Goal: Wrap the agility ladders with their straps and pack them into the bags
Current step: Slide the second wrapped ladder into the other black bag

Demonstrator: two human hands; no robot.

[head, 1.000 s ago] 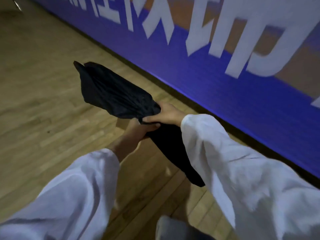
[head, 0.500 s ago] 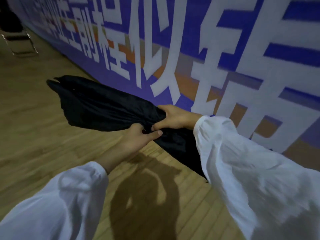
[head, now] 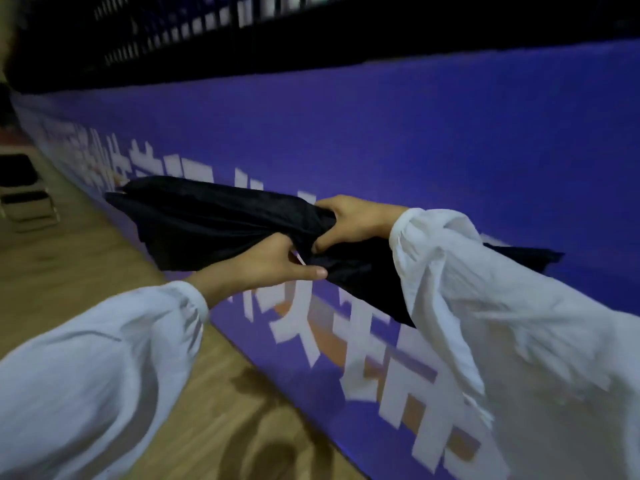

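A long black fabric bag (head: 214, 223) is held up in the air in front of me, stretching from far left to behind my right sleeve. My left hand (head: 266, 268) grips it from below near its gathered middle, thumb pointing right. My right hand (head: 349, 221) grips the same bunched spot from above, fingers curled into the cloth. A thin pale cord shows between the two hands. What is inside the bag is hidden; no ladder rungs show.
A long blue banner (head: 415, 161) with white characters runs along the wall on the right. Wooden floor (head: 62, 265) lies to the left and below. A dark folding chair (head: 24, 192) stands at far left. Black railing runs above the banner.
Both hands have lifted the bag higher and the view has tilted up from the floor to the banner wall. The grip on the bunched middle stays the same.
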